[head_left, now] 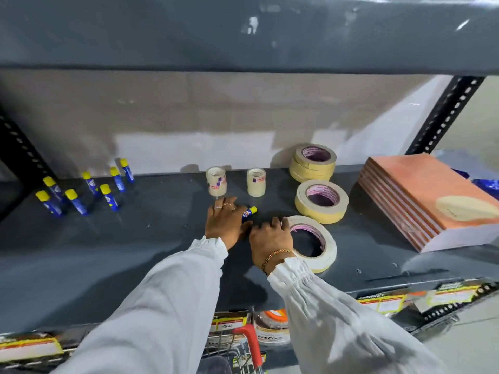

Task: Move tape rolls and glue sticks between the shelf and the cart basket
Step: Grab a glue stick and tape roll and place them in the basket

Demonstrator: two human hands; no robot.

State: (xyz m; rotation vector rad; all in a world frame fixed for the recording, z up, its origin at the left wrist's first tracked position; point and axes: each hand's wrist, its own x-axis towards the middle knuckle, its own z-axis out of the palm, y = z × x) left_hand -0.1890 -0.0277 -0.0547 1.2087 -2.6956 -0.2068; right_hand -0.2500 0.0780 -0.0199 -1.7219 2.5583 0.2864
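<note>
Head view, left to right: seven glue sticks (78, 188) with yellow caps stand upright in a loose cluster at the left of the dark grey shelf (108, 244). My left hand (225, 224) lies palm down on the shelf, fingers closed around one more glue stick (249, 213) — only its yellow cap and a bit of blue body poke out to the right. Behind it stand two small tape stacks (216, 181), upright and apart. My right hand (271, 237) rests just beside the left, fingers curled over the rim of the nearest tape roll (314, 244), which lies flat; my wrist hides part of its near edge. Farther back lie another flat roll (321, 201) and a stack of rolls (313, 163) against the pale back wall. A pile of orange-covered pads (432, 201) sits at the right. Price labels along the shelf's front edge are too blurred to read, and the cart basket (237, 349) shows only its red handle and some wire below — my sleeves cover the rest.
</note>
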